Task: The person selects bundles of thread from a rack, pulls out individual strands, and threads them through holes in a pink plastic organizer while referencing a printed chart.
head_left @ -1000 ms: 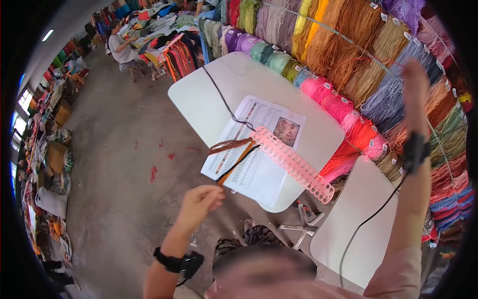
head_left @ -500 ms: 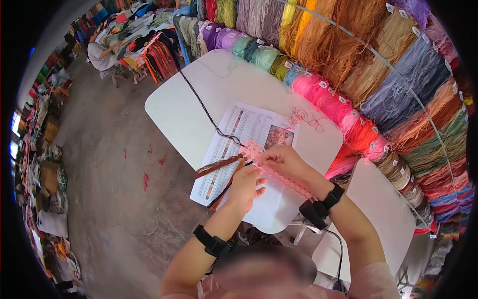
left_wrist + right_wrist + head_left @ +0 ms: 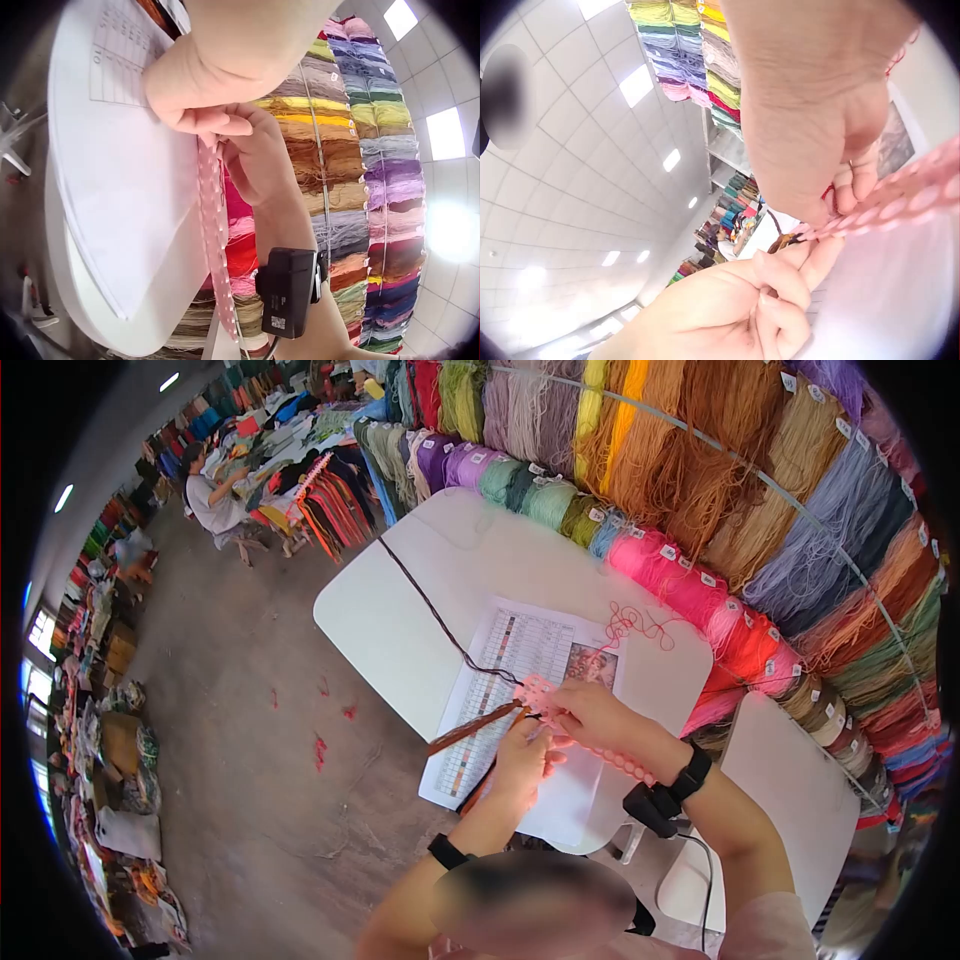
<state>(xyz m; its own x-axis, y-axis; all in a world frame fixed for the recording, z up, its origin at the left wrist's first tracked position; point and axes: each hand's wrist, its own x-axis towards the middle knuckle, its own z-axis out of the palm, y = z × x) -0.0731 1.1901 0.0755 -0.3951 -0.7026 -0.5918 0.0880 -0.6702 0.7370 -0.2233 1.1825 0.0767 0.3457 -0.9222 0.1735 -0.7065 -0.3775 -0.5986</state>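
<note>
A pink strip with rows of holes (image 3: 625, 763) lies over a printed sheet (image 3: 482, 690) on a white table (image 3: 390, 630). My left hand (image 3: 520, 765) grips the strip near its far end, with the thumb and index finger at its edge. From above, my right hand (image 3: 602, 718) pinches red thread (image 3: 827, 193) close against the holes. Loose red thread (image 3: 640, 626) curls on the table beyond that hand. A brown thread bundle (image 3: 468, 730) and a dark thread (image 3: 425, 595) hang from the strip's far end. The fingers partly hide the threaded holes.
Tagged skeins of coloured yarn (image 3: 690, 450) hang along a rack behind the table. A second white table (image 3: 790, 780) stands at the right. Far left, a person (image 3: 213, 500) sits by a table heaped with yarn. Cartons and bundles (image 3: 120, 740) line the left wall.
My right hand came down from the yarn rack to the strip, bringing red thread. My left hand rose from beside the table edge onto the strip; since then both stay close together there.
</note>
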